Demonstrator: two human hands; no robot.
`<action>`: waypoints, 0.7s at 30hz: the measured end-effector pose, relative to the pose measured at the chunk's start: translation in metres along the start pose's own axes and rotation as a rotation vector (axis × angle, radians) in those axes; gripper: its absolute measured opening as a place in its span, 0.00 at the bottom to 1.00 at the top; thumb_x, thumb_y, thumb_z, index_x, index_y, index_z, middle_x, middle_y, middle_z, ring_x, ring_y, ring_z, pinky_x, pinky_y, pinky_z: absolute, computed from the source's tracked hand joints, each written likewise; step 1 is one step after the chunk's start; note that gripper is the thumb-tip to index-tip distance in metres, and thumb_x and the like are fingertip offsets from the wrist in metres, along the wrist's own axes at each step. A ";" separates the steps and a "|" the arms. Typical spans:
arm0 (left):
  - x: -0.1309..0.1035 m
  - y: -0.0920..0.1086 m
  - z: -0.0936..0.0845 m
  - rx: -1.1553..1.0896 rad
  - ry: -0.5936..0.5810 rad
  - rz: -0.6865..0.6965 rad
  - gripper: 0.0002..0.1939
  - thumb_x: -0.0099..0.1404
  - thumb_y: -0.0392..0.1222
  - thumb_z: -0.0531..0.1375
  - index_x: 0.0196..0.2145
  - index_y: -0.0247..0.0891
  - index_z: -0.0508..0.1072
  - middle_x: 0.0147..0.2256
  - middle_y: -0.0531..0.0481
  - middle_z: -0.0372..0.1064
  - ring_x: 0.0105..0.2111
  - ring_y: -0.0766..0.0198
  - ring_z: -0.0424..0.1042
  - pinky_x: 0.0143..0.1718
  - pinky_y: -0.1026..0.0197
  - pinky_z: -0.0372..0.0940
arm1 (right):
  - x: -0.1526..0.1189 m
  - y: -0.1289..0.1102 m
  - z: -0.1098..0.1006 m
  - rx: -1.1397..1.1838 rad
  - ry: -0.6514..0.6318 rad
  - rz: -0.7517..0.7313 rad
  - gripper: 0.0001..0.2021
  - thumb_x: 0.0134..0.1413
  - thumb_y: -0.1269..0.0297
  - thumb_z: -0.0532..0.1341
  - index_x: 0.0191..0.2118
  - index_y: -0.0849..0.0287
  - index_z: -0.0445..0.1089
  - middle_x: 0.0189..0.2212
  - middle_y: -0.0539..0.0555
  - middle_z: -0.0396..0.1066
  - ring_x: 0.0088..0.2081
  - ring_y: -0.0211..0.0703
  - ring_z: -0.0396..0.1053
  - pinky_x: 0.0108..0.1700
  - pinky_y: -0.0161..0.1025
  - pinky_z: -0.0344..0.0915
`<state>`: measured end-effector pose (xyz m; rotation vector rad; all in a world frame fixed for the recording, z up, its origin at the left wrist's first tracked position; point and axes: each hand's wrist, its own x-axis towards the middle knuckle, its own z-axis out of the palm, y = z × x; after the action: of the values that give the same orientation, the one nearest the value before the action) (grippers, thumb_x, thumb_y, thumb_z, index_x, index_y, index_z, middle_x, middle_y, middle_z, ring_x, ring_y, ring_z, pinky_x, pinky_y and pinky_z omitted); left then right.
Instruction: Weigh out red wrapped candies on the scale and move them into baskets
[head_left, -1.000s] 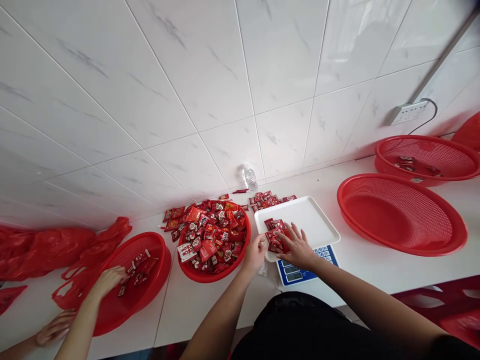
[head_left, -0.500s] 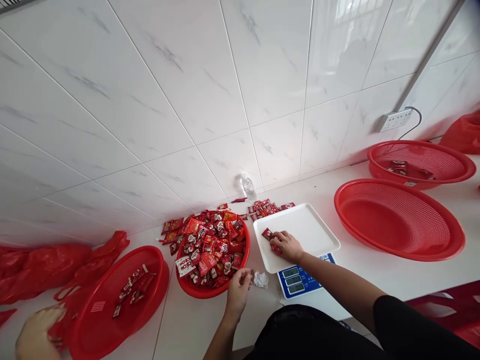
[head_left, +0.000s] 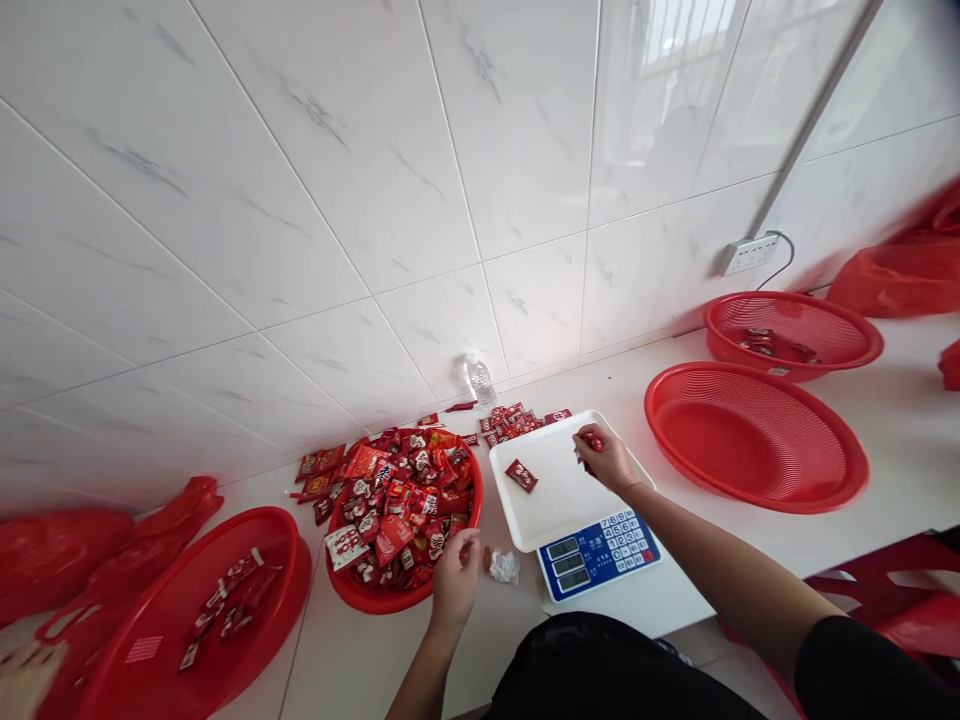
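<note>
Between the white tray (head_left: 555, 510) and the nearer right basket (head_left: 757, 440), the table (head_left: 626, 390) gives a hand some room, but the right forearm (head_left: 727, 560) crosses its front part. Behind the tray, small packets (head_left: 517, 425) and a bottle (head_left: 478, 382) obstruct. Crumpled plastic (head_left: 505, 568) narrows the way beside the full basket (head_left: 478, 500).

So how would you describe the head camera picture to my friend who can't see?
A person's right hand holds red packets over the white tray of a scale, where one packet lies. The left hand is at the edge of a red basket heaped with packets, and other red baskets stand on both sides.
</note>
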<state>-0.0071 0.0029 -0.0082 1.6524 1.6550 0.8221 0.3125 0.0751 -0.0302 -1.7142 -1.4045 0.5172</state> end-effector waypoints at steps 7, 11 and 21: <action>0.019 -0.037 -0.013 0.441 -0.021 0.082 0.24 0.61 0.53 0.50 0.48 0.35 0.68 0.47 0.41 0.68 0.49 0.52 0.65 0.51 0.50 0.59 | 0.026 0.079 -0.129 -0.259 0.123 0.238 0.19 0.53 0.48 0.52 0.41 0.57 0.67 0.39 0.59 0.71 0.40 0.51 0.70 0.36 0.43 0.66; 0.011 -0.037 -0.004 0.645 -0.123 0.026 0.27 0.64 0.54 0.47 0.53 0.34 0.64 0.51 0.39 0.66 0.51 0.52 0.64 0.50 0.52 0.59 | 0.029 0.108 -0.163 -0.417 0.031 0.372 0.32 0.44 0.47 0.60 0.52 0.62 0.63 0.49 0.72 0.64 0.50 0.71 0.61 0.41 0.61 0.60; -0.002 -0.032 0.004 0.763 -0.062 0.048 0.25 0.66 0.52 0.45 0.54 0.36 0.63 0.50 0.40 0.67 0.49 0.52 0.66 0.47 0.55 0.60 | -0.005 -0.003 0.004 -0.455 -0.424 -0.272 0.24 0.58 0.53 0.52 0.59 0.52 0.56 0.62 0.58 0.50 0.63 0.56 0.42 0.59 0.54 0.45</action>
<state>-0.0232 0.0002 -0.0366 2.1841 2.0289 0.1330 0.3062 0.0714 -0.0306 -1.7797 -2.1576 0.4460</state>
